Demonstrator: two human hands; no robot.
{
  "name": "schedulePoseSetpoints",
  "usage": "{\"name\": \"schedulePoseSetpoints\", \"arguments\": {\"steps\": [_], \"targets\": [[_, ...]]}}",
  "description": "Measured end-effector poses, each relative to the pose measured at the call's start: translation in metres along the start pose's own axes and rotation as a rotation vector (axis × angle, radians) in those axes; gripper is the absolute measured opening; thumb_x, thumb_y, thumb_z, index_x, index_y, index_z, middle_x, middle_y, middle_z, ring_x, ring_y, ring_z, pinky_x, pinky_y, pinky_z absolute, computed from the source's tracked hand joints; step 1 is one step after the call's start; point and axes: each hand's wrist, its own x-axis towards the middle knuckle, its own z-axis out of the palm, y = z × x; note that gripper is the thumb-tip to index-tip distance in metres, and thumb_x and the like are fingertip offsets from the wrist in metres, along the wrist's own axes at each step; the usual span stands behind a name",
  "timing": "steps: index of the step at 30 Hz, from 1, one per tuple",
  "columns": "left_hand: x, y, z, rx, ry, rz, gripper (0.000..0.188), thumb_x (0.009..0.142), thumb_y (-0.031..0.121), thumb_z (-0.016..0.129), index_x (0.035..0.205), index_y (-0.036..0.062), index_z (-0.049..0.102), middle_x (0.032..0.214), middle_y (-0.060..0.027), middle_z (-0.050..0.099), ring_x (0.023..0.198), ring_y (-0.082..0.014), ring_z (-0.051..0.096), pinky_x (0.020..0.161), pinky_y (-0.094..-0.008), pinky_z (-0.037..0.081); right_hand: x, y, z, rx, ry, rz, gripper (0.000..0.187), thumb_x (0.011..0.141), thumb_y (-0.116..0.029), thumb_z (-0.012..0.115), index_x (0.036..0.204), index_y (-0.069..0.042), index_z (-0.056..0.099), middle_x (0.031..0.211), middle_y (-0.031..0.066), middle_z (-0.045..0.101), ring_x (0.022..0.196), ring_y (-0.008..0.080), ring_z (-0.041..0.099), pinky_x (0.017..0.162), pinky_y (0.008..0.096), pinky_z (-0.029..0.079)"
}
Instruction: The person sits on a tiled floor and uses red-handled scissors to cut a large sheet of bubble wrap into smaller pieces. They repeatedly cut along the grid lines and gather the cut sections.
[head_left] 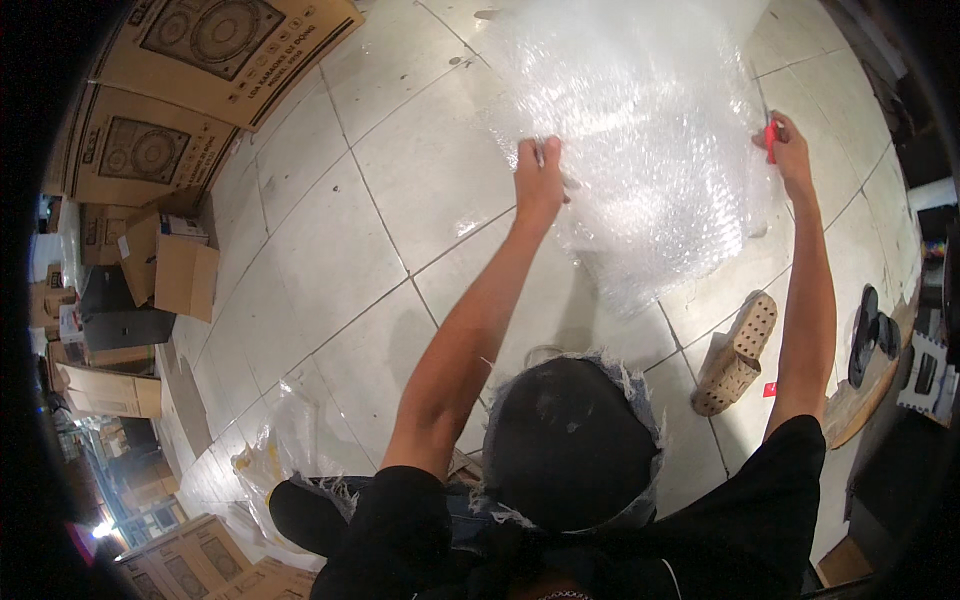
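A sheet of clear bubble wrap (650,150) spreads over the tiled floor ahead of me, its far part washed out by glare. My left hand (540,187) is closed on the sheet's left edge, with the fingers bent over it. On the opposite side, my right hand (790,155) grips a small red-handled tool (770,138) beside the right edge of the wrap. A thin part points away from the red handle; whether it is scissors or a knife I cannot make out. Both arms reach forward, spread apart.
Printed speaker cartons (150,150) stand at the left, near an open cardboard box (185,270) and a black speaker (120,310). A beige clog (738,355) lies by my right forearm, with dark sandals (865,335) farther right. Clear plastic (290,440) lies at my lower left.
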Motion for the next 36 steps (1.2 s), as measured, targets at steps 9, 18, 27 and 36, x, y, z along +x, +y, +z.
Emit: {"name": "schedulePoseSetpoints", "arguments": {"steps": [9, 18, 27, 36], "targets": [[-0.018, -0.089, -0.001, 0.313, 0.106, -0.43, 0.057, 0.091, 0.04, 0.056, 0.124, -0.0041, 0.042, 0.106, -0.0239, 0.061, 0.09, -0.0326, 0.066, 0.077, -0.0441, 0.053, -0.012, 0.055, 0.031, -0.573, 0.025, -0.026, 0.064, 0.07, -0.013, 0.079, 0.128, -0.008, 0.055, 0.101, 0.0116, 0.066, 0.09, 0.0225, 0.064, 0.078, 0.0337, 0.051], [-0.053, -0.057, -0.123, 1.049, -0.222, -0.268, 0.055, 0.087, 0.047, 0.059, 0.121, 0.004, 0.054, 0.108, -0.0143, 0.066, 0.104, -0.0302, 0.062, 0.089, -0.0421, 0.048, -0.086, -0.019, 0.079, -0.792, 0.263, -0.442, 0.045, 0.083, -0.016, 0.068, 0.126, -0.011, 0.056, 0.117, 0.0145, 0.063, 0.109, 0.0295, 0.059, 0.09, 0.0395, 0.048], [-0.188, 0.02, -0.461, 1.302, -0.168, -0.553, 0.04, 0.088, 0.045, 0.057, 0.104, 0.0098, 0.066, 0.099, -0.0145, 0.068, 0.098, -0.0354, 0.062, 0.086, -0.0436, 0.049, -0.12, 0.069, 0.138, -0.636, -0.173, -0.272, 0.057, 0.086, -0.029, 0.07, 0.134, -0.005, 0.051, 0.123, 0.0181, 0.061, 0.114, 0.0302, 0.059, 0.097, 0.0385, 0.045], [-0.554, -0.201, -0.578, 1.018, 1.126, -1.012, 0.085, 0.078, 0.051, 0.064, 0.142, 0.0035, 0.035, 0.136, -0.0267, 0.044, 0.128, -0.0403, 0.041, 0.108, -0.0492, 0.029, -0.11, -0.079, 0.164, -0.412, -0.353, -0.23, 0.048, 0.096, -0.02, 0.057, 0.138, 0.0, 0.043, 0.122, 0.0177, 0.06, 0.112, 0.0179, 0.057, 0.093, 0.0275, 0.043]]}}
